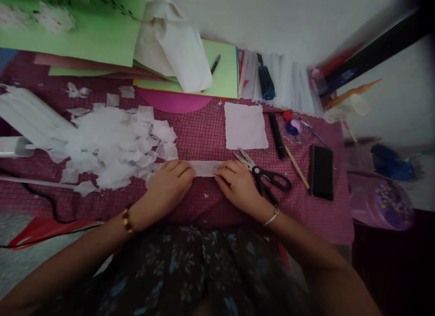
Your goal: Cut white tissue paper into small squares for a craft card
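Observation:
A narrow strip of white tissue paper [205, 168] lies across the red checked cloth [200, 135]. My left hand [170, 184] presses on its left end with fingers curled down. My right hand [238, 184] presses on its right end the same way. Black-handled scissors [267, 175] lie just right of my right hand, blades pointing up-left. A square white paper sheet [245, 126] lies flat beyond the scissors.
A heap of torn white paper pieces [112, 144] sits left. Green card sheets [78, 35], crumpled white paper [176, 49] and a pink disc [173, 101] lie behind. A black marker [277, 135], a wooden stick [297, 166], a black phone [321, 171], paint blobs [292, 125] and a purple tub [384, 203] stand right.

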`<state>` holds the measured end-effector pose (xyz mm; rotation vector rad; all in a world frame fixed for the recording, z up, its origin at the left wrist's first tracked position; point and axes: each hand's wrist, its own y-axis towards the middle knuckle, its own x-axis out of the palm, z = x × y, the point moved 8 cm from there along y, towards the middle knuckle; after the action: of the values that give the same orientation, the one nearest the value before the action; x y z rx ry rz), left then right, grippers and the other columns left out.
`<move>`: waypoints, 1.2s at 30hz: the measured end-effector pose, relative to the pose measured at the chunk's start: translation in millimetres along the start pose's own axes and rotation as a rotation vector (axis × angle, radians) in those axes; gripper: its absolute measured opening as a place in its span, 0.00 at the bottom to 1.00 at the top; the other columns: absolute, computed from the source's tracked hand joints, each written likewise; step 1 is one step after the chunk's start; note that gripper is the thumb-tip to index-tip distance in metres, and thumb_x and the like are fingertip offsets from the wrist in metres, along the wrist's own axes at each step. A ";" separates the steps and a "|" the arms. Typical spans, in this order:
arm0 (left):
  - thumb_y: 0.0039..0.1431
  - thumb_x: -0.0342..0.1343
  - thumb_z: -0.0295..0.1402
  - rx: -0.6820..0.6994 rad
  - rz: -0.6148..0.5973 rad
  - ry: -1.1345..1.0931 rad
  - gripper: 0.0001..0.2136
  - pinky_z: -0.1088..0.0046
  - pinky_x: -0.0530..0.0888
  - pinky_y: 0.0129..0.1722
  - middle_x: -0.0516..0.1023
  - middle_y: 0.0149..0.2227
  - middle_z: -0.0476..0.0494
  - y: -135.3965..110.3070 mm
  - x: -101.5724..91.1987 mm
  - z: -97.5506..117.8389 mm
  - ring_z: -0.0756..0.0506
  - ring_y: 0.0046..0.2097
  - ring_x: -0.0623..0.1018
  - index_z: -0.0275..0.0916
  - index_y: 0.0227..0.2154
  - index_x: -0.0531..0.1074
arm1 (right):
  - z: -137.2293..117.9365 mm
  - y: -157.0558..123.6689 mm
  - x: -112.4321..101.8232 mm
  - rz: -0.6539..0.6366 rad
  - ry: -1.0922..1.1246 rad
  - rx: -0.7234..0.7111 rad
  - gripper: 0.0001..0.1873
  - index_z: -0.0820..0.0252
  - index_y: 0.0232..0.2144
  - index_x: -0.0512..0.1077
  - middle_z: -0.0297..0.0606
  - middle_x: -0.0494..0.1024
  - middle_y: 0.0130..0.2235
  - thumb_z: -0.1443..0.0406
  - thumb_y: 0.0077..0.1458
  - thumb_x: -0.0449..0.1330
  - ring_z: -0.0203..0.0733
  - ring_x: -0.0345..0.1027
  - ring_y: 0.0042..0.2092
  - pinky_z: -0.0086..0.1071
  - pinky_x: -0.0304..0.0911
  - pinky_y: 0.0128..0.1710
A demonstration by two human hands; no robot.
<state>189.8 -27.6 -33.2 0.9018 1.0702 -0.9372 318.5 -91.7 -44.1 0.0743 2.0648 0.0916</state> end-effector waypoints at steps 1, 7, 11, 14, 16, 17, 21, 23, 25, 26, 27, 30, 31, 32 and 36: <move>0.65 0.51 0.27 -0.022 0.015 0.017 0.08 0.58 0.73 0.42 0.79 0.39 0.37 -5.0 -4.2 -4.0 0.37 0.42 0.75 0.35 0.36 0.76 | 2.3 -1.3 -2.5 0.014 0.019 0.010 0.08 0.58 0.37 0.77 0.39 0.79 0.39 0.66 0.65 0.57 0.48 0.69 0.42 0.42 0.59 0.43; 0.67 0.53 0.31 -0.144 -0.017 -0.106 0.07 0.59 0.72 0.42 0.80 0.39 0.42 -31.3 -7.3 -19.7 0.39 0.41 0.76 0.38 0.38 0.76 | 10.4 -6.3 -7.2 -0.009 0.087 0.066 0.09 0.58 0.35 0.77 0.37 0.80 0.37 0.66 0.66 0.57 0.46 0.71 0.41 0.40 0.57 0.42; 0.67 0.53 0.31 -0.259 0.035 -0.241 0.06 0.62 0.73 0.42 0.81 0.38 0.42 -37.2 -8.5 -27.6 0.41 0.40 0.78 0.38 0.40 0.75 | 15.4 -2.8 -6.4 -0.035 0.078 0.108 0.10 0.59 0.33 0.76 0.37 0.79 0.34 0.66 0.66 0.57 0.46 0.71 0.39 0.39 0.57 0.40; 0.67 0.53 0.34 -0.364 0.079 -0.268 0.07 0.63 0.73 0.39 0.80 0.34 0.44 -38.7 -12.4 -32.6 0.42 0.37 0.78 0.39 0.37 0.74 | 18.5 3.3 -5.0 -0.071 0.050 0.137 0.10 0.59 0.31 0.74 0.38 0.78 0.32 0.65 0.65 0.57 0.46 0.71 0.36 0.39 0.57 0.39; 0.68 0.52 0.35 -0.417 0.063 -0.263 0.09 0.63 0.72 0.38 0.79 0.33 0.44 -38.1 -12.5 -33.7 0.42 0.36 0.77 0.40 0.34 0.74 | 19.9 7.6 -4.5 -0.092 0.021 0.151 0.10 0.60 0.31 0.74 0.39 0.78 0.33 0.65 0.65 0.57 0.46 0.71 0.36 0.39 0.57 0.38; 0.68 0.50 0.36 -0.436 0.043 -0.252 0.10 0.63 0.72 0.38 0.79 0.32 0.44 -37.4 -11.7 -33.6 0.42 0.36 0.77 0.40 0.33 0.73 | 20.5 9.6 -4.2 -0.102 0.006 0.157 0.10 0.60 0.31 0.73 0.39 0.79 0.33 0.65 0.65 0.58 0.46 0.71 0.35 0.39 0.57 0.38; 0.69 0.48 0.37 -0.473 -0.016 -0.127 0.14 0.63 0.71 0.37 0.76 0.30 0.43 -33.1 -9.3 -33.4 0.42 0.35 0.75 0.41 0.29 0.71 | 22.4 15.2 -2.6 -0.128 -0.035 0.171 0.07 0.60 0.32 0.73 0.39 0.80 0.33 0.66 0.64 0.59 0.46 0.72 0.35 0.38 0.58 0.37; 0.68 0.49 0.37 -0.479 -0.025 -0.066 0.14 0.64 0.71 0.36 0.75 0.30 0.44 -31.0 -8.4 -33.9 0.42 0.36 0.75 0.40 0.27 0.70 | 23.5 16.8 -2.0 -0.130 -0.044 0.177 0.06 0.59 0.32 0.73 0.37 0.80 0.32 0.66 0.63 0.59 0.46 0.73 0.35 0.38 0.58 0.36; 0.68 0.50 0.36 -0.473 -0.026 -0.041 0.13 0.64 0.71 0.36 0.75 0.30 0.43 -29.0 -7.5 -33.9 0.42 0.36 0.75 0.40 0.27 0.70 | 25.0 17.7 -1.3 -0.130 -0.049 0.186 0.06 0.59 0.32 0.73 0.36 0.80 0.31 0.65 0.63 0.60 0.46 0.73 0.35 0.38 0.59 0.36; 0.68 0.50 0.36 -0.468 -0.025 -0.040 0.13 0.64 0.71 0.36 0.75 0.30 0.43 -28.3 -7.2 -33.8 0.42 0.36 0.75 0.39 0.27 0.70 | 25.9 17.9 -0.9 -0.129 -0.049 0.191 0.06 0.58 0.33 0.72 0.36 0.80 0.31 0.65 0.63 0.60 0.46 0.73 0.35 0.39 0.60 0.36; 0.68 0.51 0.36 -0.466 -0.025 -0.045 0.13 0.64 0.71 0.36 0.76 0.30 0.43 -27.9 -7.0 -33.9 0.42 0.36 0.75 0.39 0.27 0.70 | 26.8 18.0 -0.6 -0.128 -0.048 0.195 0.05 0.58 0.33 0.72 0.36 0.80 0.31 0.65 0.63 0.60 0.46 0.74 0.34 0.39 0.61 0.36; 0.67 0.51 0.36 -0.474 -0.048 -0.080 0.12 0.63 0.72 0.37 0.76 0.31 0.43 -28.2 -5.5 -34.7 0.42 0.37 0.75 0.39 0.28 0.70 | 28.6 18.3 -0.3 -0.122 -0.029 0.194 0.05 0.57 0.33 0.71 0.36 0.79 0.31 0.65 0.62 0.60 0.46 0.74 0.34 0.40 0.62 0.36; 0.68 0.50 0.36 -0.480 -0.056 -0.092 0.12 0.63 0.72 0.37 0.76 0.31 0.43 -28.6 -5.1 -35.0 0.42 0.37 0.75 0.40 0.28 0.71 | 28.8 18.5 -0.4 -0.119 -0.018 0.191 0.04 0.56 0.33 0.71 0.36 0.79 0.31 0.65 0.62 0.60 0.46 0.74 0.34 0.41 0.62 0.36; 0.68 0.50 0.36 -0.484 -0.062 -0.103 0.12 0.62 0.72 0.37 0.76 0.32 0.43 -29.0 -4.9 -35.2 0.42 0.37 0.75 0.40 0.28 0.71 | 29.0 18.7 -0.6 -0.118 -0.008 0.189 0.05 0.56 0.32 0.71 0.36 0.79 0.31 0.65 0.62 0.60 0.47 0.74 0.34 0.41 0.63 0.36; 0.68 0.50 0.36 -0.500 -0.048 -0.117 0.12 0.62 0.73 0.37 0.75 0.31 0.43 -30.5 -5.8 -36.4 0.42 0.37 0.75 0.41 0.28 0.70 | 29.3 20.3 -1.1 -0.121 0.006 0.197 0.05 0.56 0.31 0.71 0.35 0.78 0.30 0.66 0.61 0.60 0.46 0.73 0.33 0.41 0.63 0.35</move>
<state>149.3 -3.2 -40.3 0.4060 1.1583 -0.7039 345.1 -70.7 -55.2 0.0699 2.0746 -0.1862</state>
